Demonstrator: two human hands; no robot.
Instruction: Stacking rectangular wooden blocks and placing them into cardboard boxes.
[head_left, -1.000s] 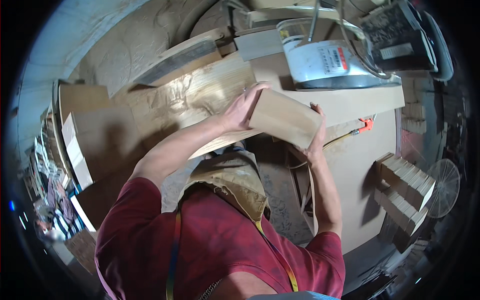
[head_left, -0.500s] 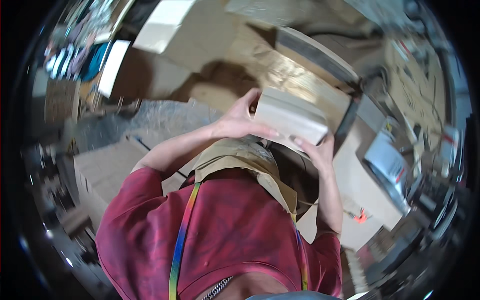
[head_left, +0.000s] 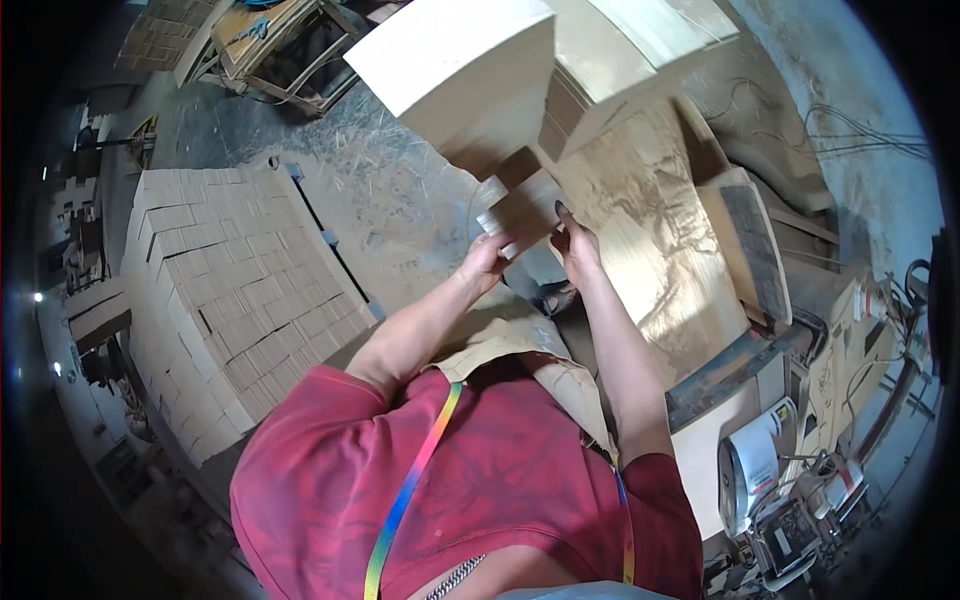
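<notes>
In front of my body I hold a rectangular brown wooden block [head_left: 527, 212], with a paler side facing left. It is somewhat blurred, and whether it is one piece or several pressed together I cannot tell. My left hand [head_left: 487, 260] grips its near left corner, the fingers closed on the edge. On the right end, my right hand [head_left: 575, 245] holds it with the thumb up along the side. The block is tilted and hangs in the air, to the left of a shiny wooden surface [head_left: 640, 220].
Left of me stands a large stack of wooden blocks [head_left: 235, 280] in tight rows. Tall pale stacked boards [head_left: 470, 70] rise ahead. A wooden-sided piece [head_left: 745, 245] edges the shiny surface. A white cylindrical container [head_left: 755, 465] stands at the lower right. Wood scraps litter the floor [head_left: 390, 190].
My view and body have turned left, bringing the large stack into full view. The block has turned in my hands from its pale broad face to a darker, narrower one; both hands still hold it.
</notes>
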